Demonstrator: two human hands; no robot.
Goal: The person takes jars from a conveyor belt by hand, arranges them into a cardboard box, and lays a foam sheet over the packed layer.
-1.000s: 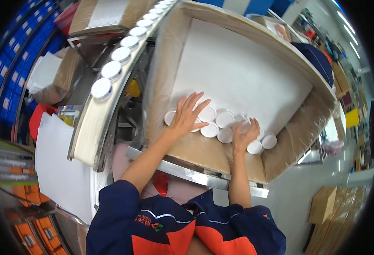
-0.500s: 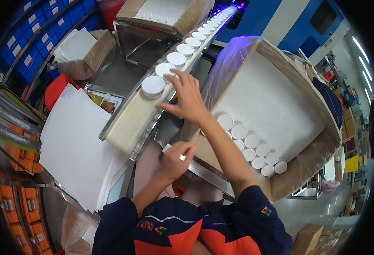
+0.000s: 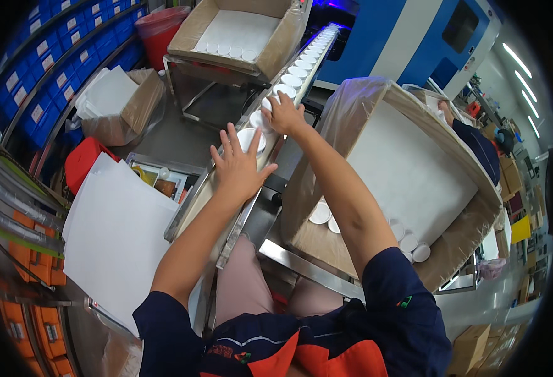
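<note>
So my left hand (image 3: 238, 166) is spread flat with fingers open, resting over a white lid (image 3: 251, 139) on the conveyor belt (image 3: 204, 207). A bit farther up, my right hand (image 3: 284, 114) is curled down over another white lid (image 3: 271, 100), though I can't tell if I'm actually gripping it. Past that, a row of lids (image 3: 308, 53) runs away along the belt. The cardboard box (image 3: 452, 251) sits off to my right.

The left hand (image 3: 238, 168) half hides one white lid (image 3: 252, 139); the right hand (image 3: 284, 115) covers another.
</note>
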